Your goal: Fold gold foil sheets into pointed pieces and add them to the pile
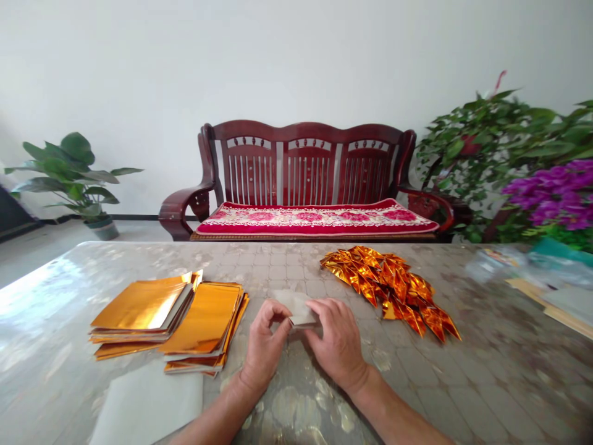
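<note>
Both hands meet over the table around one sheet of paper (299, 303), its pale grey side up and its near edge turned over. My left hand (267, 337) pinches the left end of that fold between thumb and fingers. On the right end, my right hand (337, 337) grips with the thumb below and the fingers on top. Left of my hands lie two stacks of gold foil paper (206, 315), (139, 306). A heap of folded gold foil pieces (384, 284) rests beyond my right hand.
A pale sheet (151, 402) lies at the table's near left. Plastic bags (495, 262) and papers (565, 303) sit at the right edge. Behind the table (463, 383) stands a wooden bench (308, 164) with a red patterned cushion (319, 220), with plants (78, 176) on either side.
</note>
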Available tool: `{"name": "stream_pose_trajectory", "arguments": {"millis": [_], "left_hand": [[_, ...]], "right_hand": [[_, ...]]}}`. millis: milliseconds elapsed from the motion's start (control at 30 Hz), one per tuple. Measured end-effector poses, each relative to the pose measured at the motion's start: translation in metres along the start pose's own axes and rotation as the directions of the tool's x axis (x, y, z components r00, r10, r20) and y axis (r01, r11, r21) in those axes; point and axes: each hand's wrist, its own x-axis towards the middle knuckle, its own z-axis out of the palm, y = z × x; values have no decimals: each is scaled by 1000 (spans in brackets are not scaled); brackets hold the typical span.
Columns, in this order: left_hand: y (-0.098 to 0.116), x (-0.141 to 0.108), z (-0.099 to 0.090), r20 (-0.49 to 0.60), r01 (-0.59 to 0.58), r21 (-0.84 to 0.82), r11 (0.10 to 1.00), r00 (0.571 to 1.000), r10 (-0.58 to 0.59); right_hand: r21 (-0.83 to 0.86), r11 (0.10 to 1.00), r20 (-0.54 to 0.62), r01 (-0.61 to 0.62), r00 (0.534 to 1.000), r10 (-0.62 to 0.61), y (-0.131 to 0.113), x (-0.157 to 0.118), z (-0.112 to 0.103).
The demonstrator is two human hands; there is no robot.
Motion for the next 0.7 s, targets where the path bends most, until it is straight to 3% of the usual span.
{"name": "stream_pose_trajectory", "arguments": {"millis": [133,300,400,500,700], "left_hand": [[-5,-1,-1,33,6,91,996,999,-9],[-2,-2,-11,150,-133,452,882,986,72],[3,-3,-15,335,-310,554,773,933,134],[3,-1,-14,455,-403,594,696,882,123],[-5,3,-13,458,-363,654,664,888,34]], "right_hand": [[-46,997,3,56,998,-56,6,-1,-3],[-123,988,100,98,991,-85,10,-1,-4],[-166,980,163,107,983,-80,10,-1,-2],[-177,978,209,109,975,-71,10,-2,1],[-65,996,298,56,954,-34,19,-6,6]]}}
